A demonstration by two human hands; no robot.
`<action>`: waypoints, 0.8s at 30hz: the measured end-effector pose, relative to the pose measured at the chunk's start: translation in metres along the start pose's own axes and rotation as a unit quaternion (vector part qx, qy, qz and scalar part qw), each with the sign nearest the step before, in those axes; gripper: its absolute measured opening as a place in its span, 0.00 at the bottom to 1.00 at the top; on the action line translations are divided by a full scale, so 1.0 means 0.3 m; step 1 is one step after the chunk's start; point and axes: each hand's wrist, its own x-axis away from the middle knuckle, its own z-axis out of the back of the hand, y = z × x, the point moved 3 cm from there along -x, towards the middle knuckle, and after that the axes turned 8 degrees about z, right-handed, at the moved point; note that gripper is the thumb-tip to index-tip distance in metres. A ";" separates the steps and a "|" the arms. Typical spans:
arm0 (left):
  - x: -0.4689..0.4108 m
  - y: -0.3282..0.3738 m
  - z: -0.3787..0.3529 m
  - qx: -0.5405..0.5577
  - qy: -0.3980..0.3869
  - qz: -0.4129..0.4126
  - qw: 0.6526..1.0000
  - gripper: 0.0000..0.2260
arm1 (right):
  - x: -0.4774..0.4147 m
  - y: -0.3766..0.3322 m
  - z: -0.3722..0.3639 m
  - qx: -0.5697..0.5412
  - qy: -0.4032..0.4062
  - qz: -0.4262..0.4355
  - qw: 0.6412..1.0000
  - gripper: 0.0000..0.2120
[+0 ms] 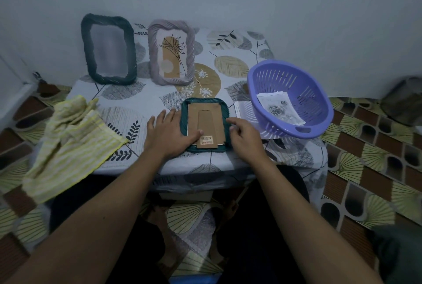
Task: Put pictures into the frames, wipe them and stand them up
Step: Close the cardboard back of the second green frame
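Left hand flat, fingers straight, pressing the left side of the teal frame; thumb on its cardboard back. Right hand at the frame's right rim, fingers loosely curled; can't tell if it pinches anything. Frame lies face down near the table's front edge, stand flap flat. Yellow cloth crumpled at left. Purple basket at right, rose picture inside. At the back, dark frame and lilac frame standing upright, side by side.
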 end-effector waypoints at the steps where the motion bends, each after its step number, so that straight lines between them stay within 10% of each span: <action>1: 0.000 0.000 -0.001 0.003 0.000 0.001 1.000 0.48 | -0.007 -0.003 -0.014 0.000 -0.003 0.006 1.000 0.16; 13: 0.023 0.002 0.015 0.059 -0.006 -0.003 0.998 0.39 | -0.037 -0.051 -0.094 0.120 -0.061 -0.028 0.990 0.18; 24: 0.018 -0.062 0.193 0.393 -0.041 0.093 0.914 0.15 | -0.032 -0.152 -0.166 0.135 -0.121 0.026 0.983 0.22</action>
